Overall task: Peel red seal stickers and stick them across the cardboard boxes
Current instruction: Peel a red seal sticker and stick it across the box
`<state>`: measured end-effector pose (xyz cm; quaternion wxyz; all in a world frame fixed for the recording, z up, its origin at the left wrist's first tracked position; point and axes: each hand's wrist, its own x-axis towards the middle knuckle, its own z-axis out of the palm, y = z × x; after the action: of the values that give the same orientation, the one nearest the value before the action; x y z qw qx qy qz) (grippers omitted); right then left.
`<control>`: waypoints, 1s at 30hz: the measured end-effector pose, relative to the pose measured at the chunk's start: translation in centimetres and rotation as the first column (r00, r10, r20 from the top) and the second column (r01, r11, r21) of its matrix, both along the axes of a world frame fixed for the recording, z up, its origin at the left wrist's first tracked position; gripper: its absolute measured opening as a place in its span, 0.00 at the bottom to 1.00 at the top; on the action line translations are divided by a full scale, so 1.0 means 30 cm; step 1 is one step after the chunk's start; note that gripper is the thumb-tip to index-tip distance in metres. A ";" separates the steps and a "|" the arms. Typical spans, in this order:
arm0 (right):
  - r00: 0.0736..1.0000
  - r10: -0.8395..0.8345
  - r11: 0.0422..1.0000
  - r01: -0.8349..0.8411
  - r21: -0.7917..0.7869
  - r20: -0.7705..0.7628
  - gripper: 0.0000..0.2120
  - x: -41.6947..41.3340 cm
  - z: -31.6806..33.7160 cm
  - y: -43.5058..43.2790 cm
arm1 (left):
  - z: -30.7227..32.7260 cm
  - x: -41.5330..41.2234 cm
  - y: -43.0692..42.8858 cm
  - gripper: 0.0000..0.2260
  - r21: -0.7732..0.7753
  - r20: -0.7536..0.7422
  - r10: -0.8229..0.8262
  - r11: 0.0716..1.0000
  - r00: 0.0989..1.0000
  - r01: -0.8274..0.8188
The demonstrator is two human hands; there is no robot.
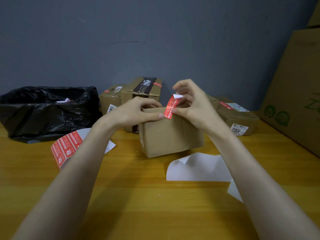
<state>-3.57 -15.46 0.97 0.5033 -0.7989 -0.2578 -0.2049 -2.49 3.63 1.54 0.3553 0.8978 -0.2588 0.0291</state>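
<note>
Against a grey-blue wall (138,32), on a yellow wooden table (138,196), a red seal sticker (170,108) lies half applied over the top front edge of a plain cardboard box (169,135) at the table's middle. Its lower end sits on the box's front face, while its upper end stands free above the top and curls over to show a white underside. The person's right hand (192,104) pinches that free part between thumb and curled fingers. The left hand (136,111) grips the box's top edge, fingers hooked over it and thumb laid on the front face just beside the sticker's lower end. The likeliest trouble from here is the curled tip folding onto itself and sticking before it reaches the cardboard, which would spoil the seal. A sideways pull by the right hand could also lay the strip askew or crease it at the edge, and a slackened left grip might let the light box tip or slide as the strip is pressed down. Whether the strip will cross the flap seam cannot be told, since the hands hide the box top. A sheet of red stickers (66,149) lies near the left forearm and white backing paper (197,168) near the right. Sealed boxes (143,89) stand behind, a black bin bag (43,110) sits at far left, and a large carton (294,84) leans in at right.
</note>
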 end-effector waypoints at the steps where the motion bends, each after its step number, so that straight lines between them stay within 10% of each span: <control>1: 1.000 -0.025 1.000 0.025 -0.002 0.014 0.27 0.003 -0.002 0.004 | -0.001 0.000 0.001 0.15 -0.006 -0.007 0.000 1.000 1.000 0.000; 13: 0.978 -0.187 0.982 0.189 -0.011 0.092 0.09 0.018 -0.011 0.014 | -0.005 -0.003 0.005 0.14 -0.074 -0.027 0.000 0.997 1.000 -0.002; 30: 0.980 -0.188 0.982 0.188 0.007 0.064 0.11 -0.004 -0.030 0.022 | -0.017 0.006 0.008 0.14 -0.095 -0.045 0.002 0.995 0.999 -0.006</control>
<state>-3.69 -14.81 0.08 0.4737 -0.8124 -0.1973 -0.2771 -2.31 3.87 1.02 0.4031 0.8809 -0.2471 0.0217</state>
